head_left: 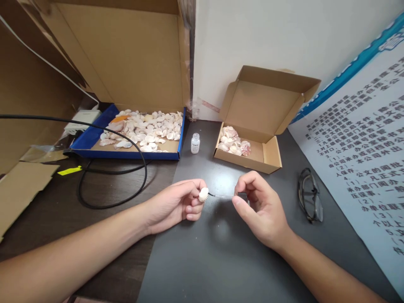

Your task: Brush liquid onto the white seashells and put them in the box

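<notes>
My left hand (176,205) pinches a small white ribbed shell (203,194) between thumb and fingers, above the dark grey mat (214,256). My right hand (260,208) is closed in a pinch on a thin clear brush-like applicator (221,196) whose tip touches the shell. A small clear bottle with a white label (195,143) stands behind the hands, its cap off. A large blue-rimmed cardboard box (126,152) at the back left holds many pale shells (145,130). A smaller open cardboard box (259,162) at the back right holds several pinkish shells (233,141).
A black cable (132,145) loops over the brown table at the left, next to a yellow tag (70,170). Folded glasses (309,200) lie at the right. A printed poster (360,160) leans at the far right. Cardboard sheets stand at the left.
</notes>
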`<action>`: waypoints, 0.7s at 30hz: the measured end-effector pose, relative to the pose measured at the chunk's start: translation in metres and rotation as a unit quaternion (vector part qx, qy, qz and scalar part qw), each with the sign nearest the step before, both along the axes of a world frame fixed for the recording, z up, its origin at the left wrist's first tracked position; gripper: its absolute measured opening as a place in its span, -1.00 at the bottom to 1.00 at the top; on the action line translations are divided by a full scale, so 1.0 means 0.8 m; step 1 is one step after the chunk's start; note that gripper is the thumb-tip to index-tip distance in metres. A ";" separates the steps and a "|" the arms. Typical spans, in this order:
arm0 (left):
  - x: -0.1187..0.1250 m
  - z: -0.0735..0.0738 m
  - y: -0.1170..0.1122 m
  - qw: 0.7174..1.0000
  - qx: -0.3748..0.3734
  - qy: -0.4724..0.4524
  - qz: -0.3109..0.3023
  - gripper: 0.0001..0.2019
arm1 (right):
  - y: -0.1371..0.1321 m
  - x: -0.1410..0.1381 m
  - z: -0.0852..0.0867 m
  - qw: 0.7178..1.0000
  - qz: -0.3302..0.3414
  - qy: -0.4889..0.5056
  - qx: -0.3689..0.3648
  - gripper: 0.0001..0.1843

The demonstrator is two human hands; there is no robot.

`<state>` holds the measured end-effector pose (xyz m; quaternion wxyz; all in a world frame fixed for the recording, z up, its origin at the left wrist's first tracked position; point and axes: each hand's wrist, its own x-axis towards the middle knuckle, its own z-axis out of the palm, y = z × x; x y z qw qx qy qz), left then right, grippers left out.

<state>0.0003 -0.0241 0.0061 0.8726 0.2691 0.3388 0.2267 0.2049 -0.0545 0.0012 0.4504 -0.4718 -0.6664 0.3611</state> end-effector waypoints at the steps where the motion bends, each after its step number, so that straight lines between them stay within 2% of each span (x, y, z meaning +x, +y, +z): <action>1: 0.000 0.000 0.000 1.000 0.000 0.001 0.000 -0.90 | 0.000 0.000 0.000 1.000 0.002 0.009 0.002 -0.86; 6: 0.000 0.000 0.001 1.000 0.002 0.004 0.000 -0.90 | -0.001 -0.001 0.000 1.000 0.007 -0.013 -0.013 -0.84; 11: 0.001 0.000 0.001 1.000 -0.001 0.005 0.000 -0.91 | -0.001 0.000 0.001 0.999 0.012 0.030 -0.007 -0.84; 21: 0.000 0.000 0.001 1.000 -0.001 0.006 0.001 -0.92 | -0.002 -0.001 0.000 1.000 0.012 0.027 0.001 -0.84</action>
